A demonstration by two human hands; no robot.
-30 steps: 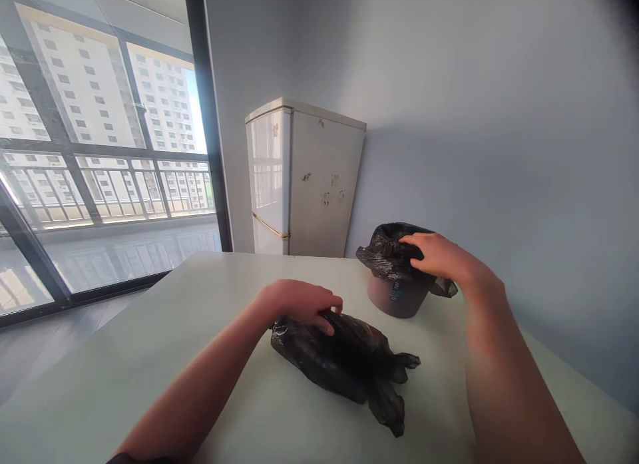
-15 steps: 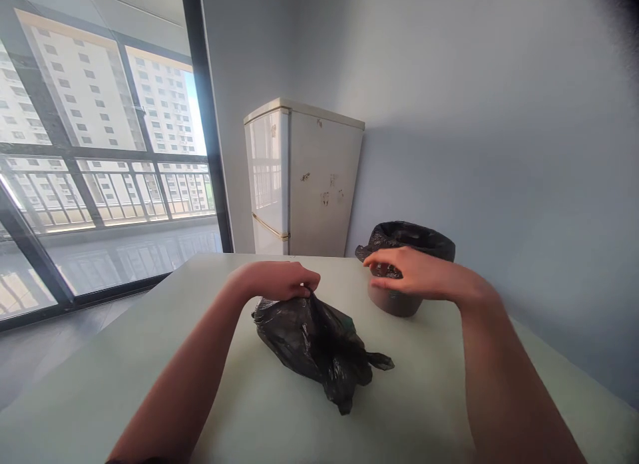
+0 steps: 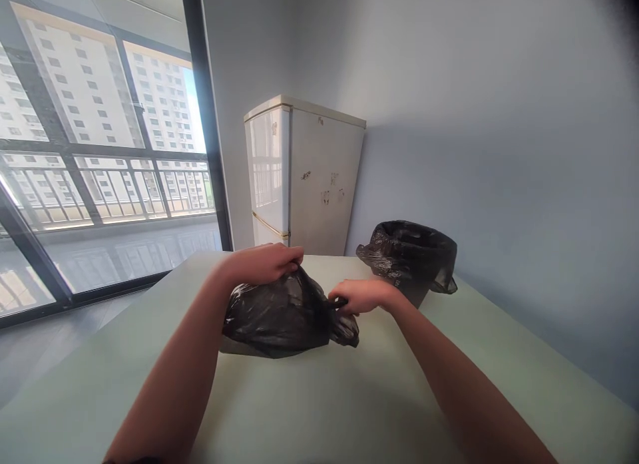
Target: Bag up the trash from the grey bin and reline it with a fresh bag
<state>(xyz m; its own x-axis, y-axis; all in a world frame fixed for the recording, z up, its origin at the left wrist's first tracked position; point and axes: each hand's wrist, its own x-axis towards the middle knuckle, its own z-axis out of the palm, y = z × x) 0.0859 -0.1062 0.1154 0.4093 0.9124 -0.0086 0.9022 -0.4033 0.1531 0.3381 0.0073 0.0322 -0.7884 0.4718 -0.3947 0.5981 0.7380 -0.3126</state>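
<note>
A full-looking black garbage bag [image 3: 279, 314] lies on the pale table [image 3: 319, 411] in front of me. Its dark film is shiny and crumpled, and what is inside cannot be made out. With closed fingers my left hand [image 3: 267, 263] grips the bag's upper edge and pulls it up into a peak. On the other side, my right hand [image 3: 362, 296] pinches the gathered end of the bag, where a loose tail hangs down. Behind my right hand stands a trash can [image 3: 414, 261] lined with another black bag that is folded over its rim.
Beyond the table's far edge stands an old white refrigerator [image 3: 324, 178] with worn patches on its side. A grey-blue wall [image 3: 499, 171] runs along the right. Dark-framed glass doors [image 3: 104, 151] on the left face a balcony railing and tall buildings.
My right hand has moved down and left from in front of the trash can to grip the bag's end. The bag has shifted left and turned, with my left hand still holding it.
</note>
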